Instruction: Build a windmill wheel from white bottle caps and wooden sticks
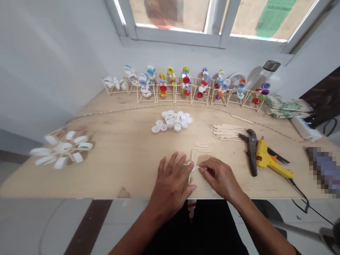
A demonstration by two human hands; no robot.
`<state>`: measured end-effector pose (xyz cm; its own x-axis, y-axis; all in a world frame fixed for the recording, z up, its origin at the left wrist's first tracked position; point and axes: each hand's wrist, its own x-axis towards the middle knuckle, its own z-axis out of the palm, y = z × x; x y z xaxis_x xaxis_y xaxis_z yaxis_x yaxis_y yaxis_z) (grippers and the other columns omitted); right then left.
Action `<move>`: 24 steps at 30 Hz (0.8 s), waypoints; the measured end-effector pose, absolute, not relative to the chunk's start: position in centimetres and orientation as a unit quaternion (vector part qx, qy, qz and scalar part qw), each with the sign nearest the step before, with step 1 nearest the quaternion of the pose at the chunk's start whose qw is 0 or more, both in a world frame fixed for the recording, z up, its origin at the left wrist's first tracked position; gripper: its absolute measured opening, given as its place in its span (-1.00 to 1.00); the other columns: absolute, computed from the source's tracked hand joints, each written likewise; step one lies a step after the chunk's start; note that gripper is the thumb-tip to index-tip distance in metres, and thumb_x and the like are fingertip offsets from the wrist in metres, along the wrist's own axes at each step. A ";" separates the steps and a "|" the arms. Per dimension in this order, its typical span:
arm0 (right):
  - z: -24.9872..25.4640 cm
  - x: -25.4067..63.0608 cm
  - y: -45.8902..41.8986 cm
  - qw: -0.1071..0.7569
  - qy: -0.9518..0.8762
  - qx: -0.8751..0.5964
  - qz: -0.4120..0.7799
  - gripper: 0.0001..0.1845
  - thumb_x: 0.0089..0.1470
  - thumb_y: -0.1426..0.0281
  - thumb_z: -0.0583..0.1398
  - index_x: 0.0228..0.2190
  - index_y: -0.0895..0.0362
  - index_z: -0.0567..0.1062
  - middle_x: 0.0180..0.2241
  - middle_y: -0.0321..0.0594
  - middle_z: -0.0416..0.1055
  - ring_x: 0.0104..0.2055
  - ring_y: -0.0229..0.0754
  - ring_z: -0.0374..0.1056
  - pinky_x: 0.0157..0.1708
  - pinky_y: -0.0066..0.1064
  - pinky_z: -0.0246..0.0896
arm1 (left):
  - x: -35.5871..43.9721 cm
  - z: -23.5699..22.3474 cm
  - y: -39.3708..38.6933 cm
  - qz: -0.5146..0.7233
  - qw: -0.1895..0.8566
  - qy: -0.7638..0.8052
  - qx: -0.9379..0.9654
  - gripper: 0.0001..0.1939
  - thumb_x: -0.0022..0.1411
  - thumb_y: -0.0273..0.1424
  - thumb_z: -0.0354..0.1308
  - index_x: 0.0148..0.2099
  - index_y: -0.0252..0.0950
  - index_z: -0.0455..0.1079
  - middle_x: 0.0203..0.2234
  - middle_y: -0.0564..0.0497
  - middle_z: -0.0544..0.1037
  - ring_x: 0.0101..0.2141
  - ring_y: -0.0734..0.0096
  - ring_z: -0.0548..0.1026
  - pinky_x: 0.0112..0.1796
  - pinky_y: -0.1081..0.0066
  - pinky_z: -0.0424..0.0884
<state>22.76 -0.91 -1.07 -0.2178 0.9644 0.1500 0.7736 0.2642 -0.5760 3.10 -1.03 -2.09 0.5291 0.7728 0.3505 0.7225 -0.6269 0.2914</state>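
Table (106,170): pale wood
Stick cross (193,167): partly under the left hand (171,180), pinched by the right hand (219,177)
Short sticks (201,145): just past the right hand
White caps (170,123): heaped beyond the left hand
Long sticks (225,134): past the right hand, rightward
Cutter (251,152), glue gun (262,156): right of the right hand
White wheel (63,147): well left of the left hand
Framed cap wheels (186,80): far row past both hands

A white fan (236,80) and a capped bottle (263,76) stand below the window (222,24).
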 end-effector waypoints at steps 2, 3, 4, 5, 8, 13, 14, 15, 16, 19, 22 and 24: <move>-1.2 22.8 -0.9 0.251 -0.756 -0.573 0.192 -0.83 0.15 0.40 0.10 -0.32 0.11 0.51 -0.37 -0.22 0.47 -0.29 -0.20 0.37 -0.24 -0.39 0.24 | 3.2 -2.3 -1.0 0.231 0.053 0.431 0.871 -0.54 0.21 -0.17 0.07 0.13 -0.19 0.31 0.16 -0.12 0.32 0.21 -0.08 0.09 0.14 -0.13 -0.07; -1.2 22.9 -0.9 0.253 -0.757 -0.572 0.191 -0.83 0.15 0.40 0.10 -0.32 0.11 0.51 -0.36 -0.21 0.47 -0.28 -0.20 0.37 -0.24 -0.39 0.24 | 3.2 -2.4 -1.0 0.232 0.052 0.432 0.870 -0.53 0.21 -0.16 0.06 0.13 -0.19 0.31 0.16 -0.12 0.32 0.21 -0.07 0.09 0.15 -0.13 -0.09; -1.3 22.9 -0.9 0.254 -0.758 -0.570 0.189 -0.83 0.16 0.40 0.10 -0.32 0.11 0.51 -0.36 -0.21 0.47 -0.28 -0.20 0.37 -0.25 -0.39 0.24 | 3.2 -2.5 -1.0 0.233 0.051 0.433 0.869 -0.53 0.21 -0.15 0.06 0.13 -0.18 0.31 0.16 -0.11 0.32 0.21 -0.07 0.09 0.15 -0.13 -0.10; -1.3 22.9 -0.9 0.254 -0.760 -0.568 0.188 -0.83 0.16 0.40 0.10 -0.32 0.11 0.51 -0.36 -0.21 0.47 -0.29 -0.20 0.37 -0.26 -0.39 0.24 | 3.2 -2.5 -1.0 0.233 0.050 0.433 0.869 -0.53 0.21 -0.15 0.06 0.14 -0.18 0.31 0.16 -0.11 0.32 0.21 -0.07 0.09 0.15 -0.13 -0.11; -1.3 22.9 -0.9 0.251 -0.761 -0.567 0.192 -0.82 0.16 0.40 0.09 -0.31 0.10 0.51 -0.38 -0.21 0.46 -0.30 -0.20 0.36 -0.28 -0.40 0.24 | 3.3 -2.5 -1.0 0.228 0.046 0.434 0.870 -0.53 0.21 -0.16 0.07 0.13 -0.18 0.31 0.15 -0.11 0.33 0.21 -0.08 0.09 0.16 -0.14 -0.12; -1.1 22.9 -0.8 0.248 -0.761 -0.567 0.197 -0.80 0.17 0.39 0.07 -0.32 0.10 0.51 -0.41 -0.21 0.45 -0.32 -0.19 0.35 -0.30 -0.39 0.23 | 3.3 -2.5 -0.9 0.231 0.034 0.431 0.872 -0.54 0.19 -0.17 0.09 0.12 -0.17 0.33 0.14 -0.10 0.35 0.20 -0.08 0.11 0.16 -0.14 -0.11; -1.1 22.9 -0.8 0.248 -0.761 -0.566 0.197 -0.80 0.17 0.39 0.07 -0.32 0.10 0.51 -0.42 -0.20 0.45 -0.33 -0.19 0.35 -0.31 -0.39 0.23 | 3.3 -2.5 -0.9 0.230 0.034 0.430 0.872 -0.54 0.19 -0.17 0.10 0.12 -0.17 0.33 0.14 -0.10 0.35 0.20 -0.08 0.12 0.16 -0.14 -0.11; -1.0 22.9 -0.8 0.247 -0.761 -0.565 0.199 -0.79 0.17 0.39 0.07 -0.32 0.10 0.51 -0.42 -0.20 0.45 -0.33 -0.19 0.35 -0.31 -0.39 0.23 | 3.3 -2.5 -0.8 0.229 0.034 0.430 0.873 -0.53 0.19 -0.17 0.10 0.12 -0.18 0.33 0.13 -0.10 0.35 0.20 -0.08 0.12 0.16 -0.13 -0.11; -1.0 22.9 -0.8 0.247 -0.762 -0.565 0.200 -0.79 0.17 0.39 0.07 -0.32 0.10 0.51 -0.41 -0.19 0.45 -0.33 -0.19 0.35 -0.31 -0.39 0.24 | 3.3 -2.5 -0.8 0.228 0.034 0.431 0.873 -0.53 0.19 -0.17 0.10 0.12 -0.18 0.33 0.13 -0.10 0.36 0.20 -0.08 0.12 0.16 -0.13 -0.11; -1.0 22.9 -0.7 0.246 -0.761 -0.565 0.204 -0.80 0.17 0.40 0.07 -0.31 0.10 0.51 -0.41 -0.20 0.44 -0.32 -0.19 0.35 -0.31 -0.39 0.24 | 3.3 -2.5 -0.8 0.229 0.039 0.433 0.871 -0.53 0.19 -0.16 0.09 0.12 -0.19 0.33 0.13 -0.09 0.36 0.20 -0.07 0.12 0.17 -0.13 -0.14; -1.0 22.9 -0.7 0.244 -0.759 -0.568 0.203 -0.80 0.16 0.41 0.08 -0.32 0.10 0.51 -0.41 -0.20 0.44 -0.32 -0.19 0.35 -0.31 -0.39 0.24 | 3.3 -2.5 -0.7 0.227 0.041 0.433 0.871 -0.53 0.20 -0.15 0.09 0.12 -0.19 0.32 0.13 -0.09 0.36 0.20 -0.07 0.11 0.17 -0.12 -0.16; -0.9 22.8 -0.7 0.242 -0.760 -0.568 0.203 -0.81 0.16 0.42 0.08 -0.32 0.11 0.51 -0.41 -0.20 0.44 -0.32 -0.19 0.35 -0.30 -0.39 0.24 | 3.3 -2.6 -0.7 0.226 0.041 0.432 0.872 -0.52 0.19 -0.15 0.09 0.12 -0.19 0.32 0.13 -0.09 0.36 0.20 -0.07 0.11 0.17 -0.13 -0.17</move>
<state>22.83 -0.69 -0.92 -0.2384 0.9615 0.1370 0.7647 0.2728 -0.5838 3.29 -0.68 -2.57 0.5250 0.7712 0.3601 0.7344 -0.6243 0.2664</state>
